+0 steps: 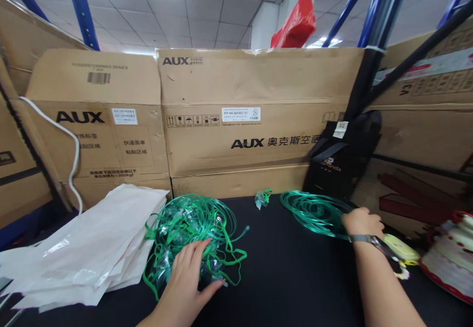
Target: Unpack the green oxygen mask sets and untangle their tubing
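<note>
A tangled heap of clear masks with green tubing and straps (192, 228) lies on the black table (288, 277). My left hand (186, 273) rests on the heap's near side, fingers spread and flat. To the right lies a coil of green tubing (314, 211). My right hand (362, 221), a watch on its wrist, reaches into the coil's right edge; its fingers curl down out of sight. A single small mask piece (262, 198) sits between the heap and the coil, near the boxes.
A stack of white plastic bags (84, 248) lies at the left. Large AUX cardboard boxes (236, 120) wall off the back. A black bag (340, 154) leans at the right rear. A yellow object (401, 248) and a red-and-white bag (453, 258) sit far right.
</note>
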`<action>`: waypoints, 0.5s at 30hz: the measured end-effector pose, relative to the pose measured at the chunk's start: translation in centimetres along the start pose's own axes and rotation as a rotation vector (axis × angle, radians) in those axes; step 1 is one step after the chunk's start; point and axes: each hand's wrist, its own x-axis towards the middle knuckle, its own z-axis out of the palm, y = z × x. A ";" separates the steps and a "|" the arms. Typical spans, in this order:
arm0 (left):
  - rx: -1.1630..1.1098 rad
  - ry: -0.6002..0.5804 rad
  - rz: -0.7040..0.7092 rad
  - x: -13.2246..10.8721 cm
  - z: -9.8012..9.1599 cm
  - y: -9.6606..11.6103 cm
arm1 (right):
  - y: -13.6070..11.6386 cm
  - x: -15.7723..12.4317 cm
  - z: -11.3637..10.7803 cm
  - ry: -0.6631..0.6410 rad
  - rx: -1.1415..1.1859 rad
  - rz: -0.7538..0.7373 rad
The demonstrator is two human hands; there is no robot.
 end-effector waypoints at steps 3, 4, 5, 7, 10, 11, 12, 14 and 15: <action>0.005 0.007 0.001 0.0 0.1 -0.1 | -1.2 -1.2 -0.3 0.069 -0.047 0.040; 0.006 0.009 -0.001 0.0 0.1 -0.1 | -1.8 -1.7 -0.5 0.109 -0.044 0.005; 0.007 0.012 -0.003 0.0 0.2 0.0 | -2.5 -2.2 -0.8 0.148 -0.036 -0.043; 0.004 0.015 -0.003 0.1 0.2 0.0 | -4.2 -3.5 -1.1 0.209 0.013 -0.192; -0.012 0.006 0.004 0.2 0.1 0.2 | -7.6 -6.6 -1.0 0.127 0.218 -0.520; -0.022 0.000 0.007 0.2 0.0 0.4 | -8.7 -8.1 -0.7 0.043 0.339 -0.658; -0.035 -0.008 0.010 0.2 -0.1 0.5 | -9.7 -9.7 -0.4 -0.066 0.471 -0.793; -0.063 -0.027 0.013 0.2 -0.2 0.8 | -11.4 -13.2 0.4 -0.196 0.535 -0.952; -0.076 -0.039 0.015 0.2 -0.3 1.0 | -12.0 -15.0 0.7 -0.255 0.555 -1.019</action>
